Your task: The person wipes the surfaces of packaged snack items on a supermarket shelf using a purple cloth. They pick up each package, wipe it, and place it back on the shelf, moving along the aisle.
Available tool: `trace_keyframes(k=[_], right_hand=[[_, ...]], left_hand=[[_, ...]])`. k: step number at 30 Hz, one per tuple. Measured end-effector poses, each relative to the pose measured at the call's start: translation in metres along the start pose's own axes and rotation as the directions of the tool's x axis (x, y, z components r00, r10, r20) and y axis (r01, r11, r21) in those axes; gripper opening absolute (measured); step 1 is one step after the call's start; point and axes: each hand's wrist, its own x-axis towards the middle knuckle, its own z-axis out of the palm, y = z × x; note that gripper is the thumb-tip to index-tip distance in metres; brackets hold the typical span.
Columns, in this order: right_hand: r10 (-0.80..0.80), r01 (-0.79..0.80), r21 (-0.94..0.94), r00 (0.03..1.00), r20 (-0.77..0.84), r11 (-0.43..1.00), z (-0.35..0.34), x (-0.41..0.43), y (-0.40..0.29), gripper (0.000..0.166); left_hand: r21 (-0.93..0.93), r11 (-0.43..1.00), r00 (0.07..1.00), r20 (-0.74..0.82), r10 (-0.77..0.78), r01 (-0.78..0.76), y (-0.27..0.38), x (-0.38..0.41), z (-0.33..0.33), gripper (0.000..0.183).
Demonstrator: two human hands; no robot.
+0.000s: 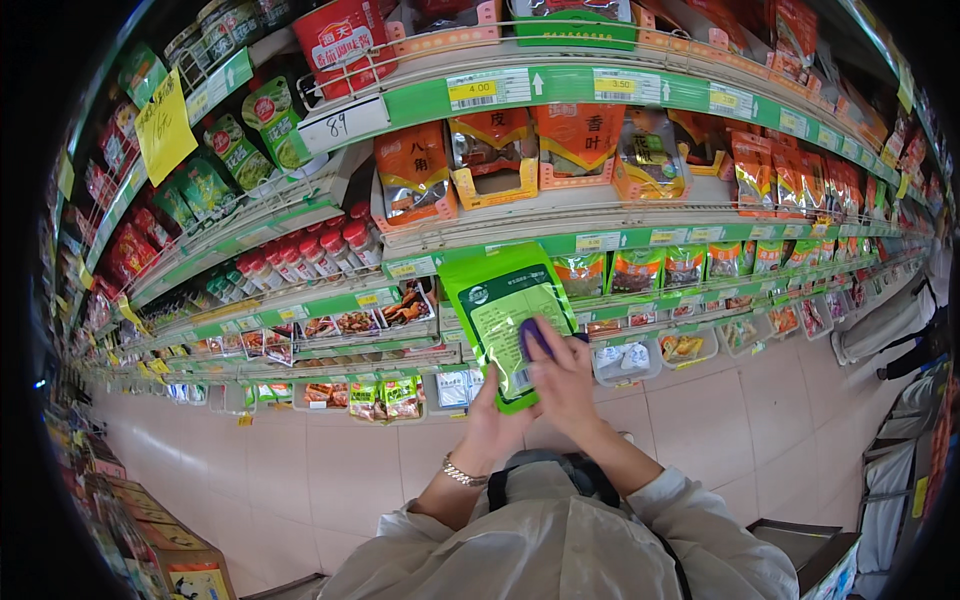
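A bright green plastic pouch [480, 300] with a dark green printed panel is held up in front of the shelves, tilted a little. My left hand [495, 424] grips its lower edge, with the thumb on the printed face. Over the right side of the pouch, my right hand [562, 379] presses a purple cloth [541, 337] against the face. Part of the cloth is hidden under the fingers. Behind the pouch, several green and orange spice packets [637, 271] stand on a lower shelf.
Orange spice bags [411, 169] stand in open cartons on the middle shelf. Red-capped bottles [330, 251] line the left shelves. Clear plastic bins [686, 349] sit along the bottom. Tiled floor [345, 465] runs below, and cardboard cartons [161, 532] stand at lower left. A person's legs [889, 326] are at far right.
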Motion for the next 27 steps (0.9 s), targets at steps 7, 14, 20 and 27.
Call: trace_keyframes(k=[7,14,20,27], right_hand=[[0.276,-0.310,0.238,0.947,0.164,0.920,0.031,-0.029,0.067,0.027],[0.306,-0.523,0.392,0.813,0.495,0.757,-0.006,-0.020,0.031,0.062],[0.669,-0.698,0.623,0.654,0.353,0.354,-0.005,-0.027,0.055,0.024],[0.505,-0.840,0.334,0.529,0.682,0.428,-0.025,-0.044,0.086,0.025]], left_hand=[[0.043,0.999,0.999,0.035,-0.021,0.020,0.009,-0.003,-0.014,0.049],[0.961,0.159,0.932,0.167,0.321,-0.227,-0.025,0.010,-0.016,0.052],[0.890,-0.208,0.902,0.428,0.067,-0.407,-0.019,0.015,-0.005,0.062],[0.554,0.825,0.977,-0.212,0.016,0.107,0.011,0.023,-0.055,0.049]])
